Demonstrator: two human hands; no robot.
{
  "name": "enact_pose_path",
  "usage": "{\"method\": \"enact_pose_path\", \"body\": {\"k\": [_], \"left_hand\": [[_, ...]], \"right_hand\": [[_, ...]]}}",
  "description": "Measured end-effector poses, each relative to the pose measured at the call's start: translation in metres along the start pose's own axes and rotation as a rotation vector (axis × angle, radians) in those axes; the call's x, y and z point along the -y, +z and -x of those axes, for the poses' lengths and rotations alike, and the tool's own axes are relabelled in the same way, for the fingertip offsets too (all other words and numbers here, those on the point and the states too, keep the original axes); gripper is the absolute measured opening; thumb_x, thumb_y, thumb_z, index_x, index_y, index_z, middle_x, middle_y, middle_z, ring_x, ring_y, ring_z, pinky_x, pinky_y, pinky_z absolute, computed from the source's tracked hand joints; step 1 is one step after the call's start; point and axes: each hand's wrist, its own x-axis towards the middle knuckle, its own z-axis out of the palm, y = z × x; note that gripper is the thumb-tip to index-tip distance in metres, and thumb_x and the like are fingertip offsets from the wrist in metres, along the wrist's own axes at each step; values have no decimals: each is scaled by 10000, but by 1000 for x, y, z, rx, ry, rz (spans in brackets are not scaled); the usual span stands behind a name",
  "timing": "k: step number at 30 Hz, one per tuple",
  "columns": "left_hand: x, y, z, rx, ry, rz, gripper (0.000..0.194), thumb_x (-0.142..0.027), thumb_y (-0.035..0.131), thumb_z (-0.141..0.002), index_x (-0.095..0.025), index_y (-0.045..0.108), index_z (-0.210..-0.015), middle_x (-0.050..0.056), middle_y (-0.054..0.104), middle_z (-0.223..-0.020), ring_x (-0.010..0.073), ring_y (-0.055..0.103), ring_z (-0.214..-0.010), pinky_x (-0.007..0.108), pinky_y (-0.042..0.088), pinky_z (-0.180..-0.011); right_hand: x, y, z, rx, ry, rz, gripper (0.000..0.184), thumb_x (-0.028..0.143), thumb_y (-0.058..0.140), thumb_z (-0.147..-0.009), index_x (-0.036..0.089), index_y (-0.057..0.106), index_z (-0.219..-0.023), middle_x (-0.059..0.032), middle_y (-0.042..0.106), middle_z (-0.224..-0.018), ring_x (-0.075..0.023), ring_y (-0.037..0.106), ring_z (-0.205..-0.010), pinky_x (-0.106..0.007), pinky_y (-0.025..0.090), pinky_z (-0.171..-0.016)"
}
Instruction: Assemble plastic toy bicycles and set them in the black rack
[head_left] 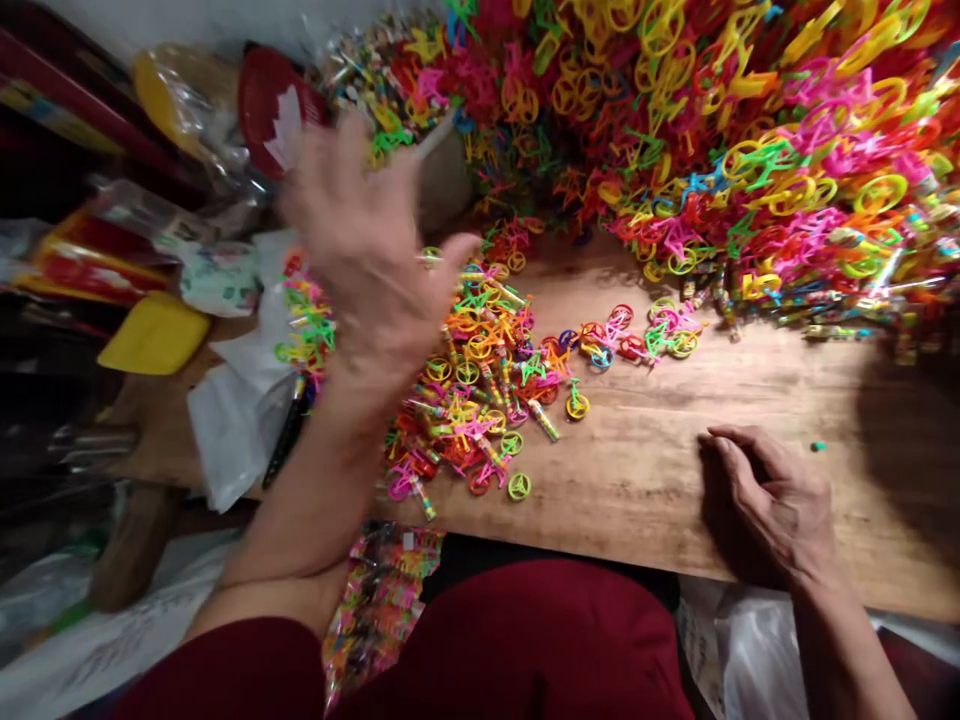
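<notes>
Hovering left hand (367,250): held raised above the small heap, blurred by motion; the grip is seen released, with fingers spread.
Right hand (776,490): rested on bare wood near the front edge of the desk (630,500), thumb and forefinger brought close; whether anything is pinched cannot be told.
Small heap (480,385): toys (519,487) and tubes (544,421) strewn loose on the desk, mostly beside the left forearm.
Big heap (675,120): piled loose behind, far larger.
Packets (379,620): seen below the desk edge, colourful pieces apparently enclosed in clear film; a portion can be judged packed, with both heaps left loose.
Toys: moulded in thin, bright plastic, with round, spoked wheels.
Tubes: slim, transparent, apparently filled with coloured beads.
Desk: made of smooth, grained wood.
White plastic (225,430): thin, creased, laid at the left.
</notes>
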Motion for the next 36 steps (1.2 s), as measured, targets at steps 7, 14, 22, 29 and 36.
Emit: {"method": "enact_pose_path", "body": {"k": [7, 14, 22, 29, 36], "left_hand": [[-22, 58, -3, 80, 118, -287, 471, -343, 714, -926, -35, 628, -1272, 233, 653, -1289, 360, 574, -1236, 438, 477, -1027], [-21, 50, -24, 62, 19, 0, 302, -242, 663, -903, -113, 721, -1169, 150, 757, -1099, 281, 699, -1023, 375, 524, -924], [7, 28, -21, 225, -288, 1255, 286, -163, 466, -972, -108, 655, -765, 85, 734, -779, 144, 703, -686, 307, 592, -777], [10, 40, -3, 340, -362, 1501, 98, -122, 640, -906, -78, 694, -837, 105, 763, -777, 138, 720, -641, 289, 609, -734], [-2, 46, -6, -61, -289, 1178, 128, -110, 692, -892, -107, 768, -995, 53, 784, -926, 70, 661, -674, 187, 553, -656]], "right_hand": [[1, -16, -14, -75, 13, 43, 171, 316, 583, -984, 226, 727, -1007, -32, 755, -851, -163, 682, -675, -298, 529, -655], [-41, -50, -81, -328, -120, 564, 210, 203, 566, -912, 222, 684, -1086, -154, 681, -1089, -268, 591, -933, -364, 431, -718], [-87, -36, -117, -328, -117, 568, 164, 178, 563, -809, 242, 434, -730, -38, 366, -728, -174, 311, -637, -338, 173, -603], [-47, -37, -107, -315, -277, 647, 30, 270, 546, -873, 247, 541, -854, -149, 642, -959, -319, 570, -892, -368, 296, -604], [40, 17, -78, -246, -245, 131, 179, 302, 504, -996, 241, 562, -1154, -77, 716, -911, -213, 644, -675, -340, 489, -609]]}}
